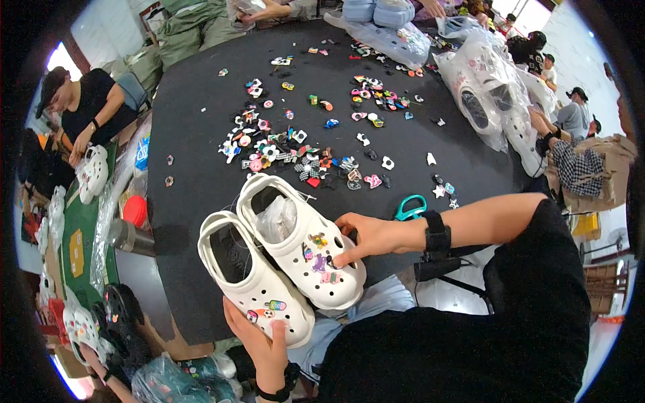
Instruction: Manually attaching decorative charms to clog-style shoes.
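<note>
Head view: left hand [265, 342] cups the toe of one white foam clog [252, 279]; right hand [363, 236] pinches charms on the other white clog [302, 242], both toes pointing toward the person, over the black counter's [195, 134] edge.

Left hand [263, 342] reaches up from below, palm up, fingers curled. Right hand [366, 236] extends leftward, wrist strapped, fingertips pressing down.

Clear plastic bags of white clogs [484, 94] at the table's far right; crumpled clear bag [393, 37] at far edge
</note>
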A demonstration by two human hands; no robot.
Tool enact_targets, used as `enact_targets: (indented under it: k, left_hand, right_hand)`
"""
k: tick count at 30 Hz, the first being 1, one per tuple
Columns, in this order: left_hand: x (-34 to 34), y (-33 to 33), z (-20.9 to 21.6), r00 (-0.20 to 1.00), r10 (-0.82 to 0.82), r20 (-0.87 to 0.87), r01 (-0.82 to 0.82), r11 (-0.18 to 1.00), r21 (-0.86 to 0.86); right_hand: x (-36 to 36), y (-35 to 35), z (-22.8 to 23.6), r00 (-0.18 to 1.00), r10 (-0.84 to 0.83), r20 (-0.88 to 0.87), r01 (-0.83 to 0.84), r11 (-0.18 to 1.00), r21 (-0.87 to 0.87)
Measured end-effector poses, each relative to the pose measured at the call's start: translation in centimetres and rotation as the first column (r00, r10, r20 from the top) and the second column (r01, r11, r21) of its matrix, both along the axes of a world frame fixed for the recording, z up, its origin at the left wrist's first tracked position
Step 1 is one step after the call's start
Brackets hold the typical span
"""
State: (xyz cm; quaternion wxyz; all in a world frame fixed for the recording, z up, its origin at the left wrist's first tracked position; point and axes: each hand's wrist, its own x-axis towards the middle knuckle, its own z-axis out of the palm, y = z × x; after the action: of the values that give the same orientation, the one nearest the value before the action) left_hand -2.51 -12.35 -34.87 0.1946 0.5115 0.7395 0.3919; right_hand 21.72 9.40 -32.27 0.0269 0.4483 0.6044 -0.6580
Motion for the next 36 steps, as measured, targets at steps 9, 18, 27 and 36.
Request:
enact_targets:
  k: [9, 18, 27, 36]
  left_hand:
    - [0.1, 0.5, 0.2, 0.996, -0.001, -0.091, -0.001, 1.000, -0.027]
    - [-0.1, 0.3, -0.7, 0.995, -0.020, -0.099, 0.025, 0.999, 0.045]
    - [-0.3, 0.4, -1.2, 0.998, -0.050, 0.049, 0.045, 0.994, 0.100]
    - [-0.1, 0.4, -0.7, 0.999, -0.035, 0.007, 0.034, 0.998, 0.046]
  right_hand:
    - [-0.9, 0.9, -1.2, 0.983, 0.167, 0.079, -0.183, 0.935, 0.304]
    - [-0.3, 0.2, -2.2, 0.997, 0.061, -0.056, -0.046, 0.969, 0.242]
    - [0.4, 1.7, 0.6, 0.999, -0.004, -0.053, -0.014, 0.938, -0.345]
    - [-0.5, 2.2, 1.1, 0.994, 0.106, -0.010, -0.105, 0.949, -0.298]
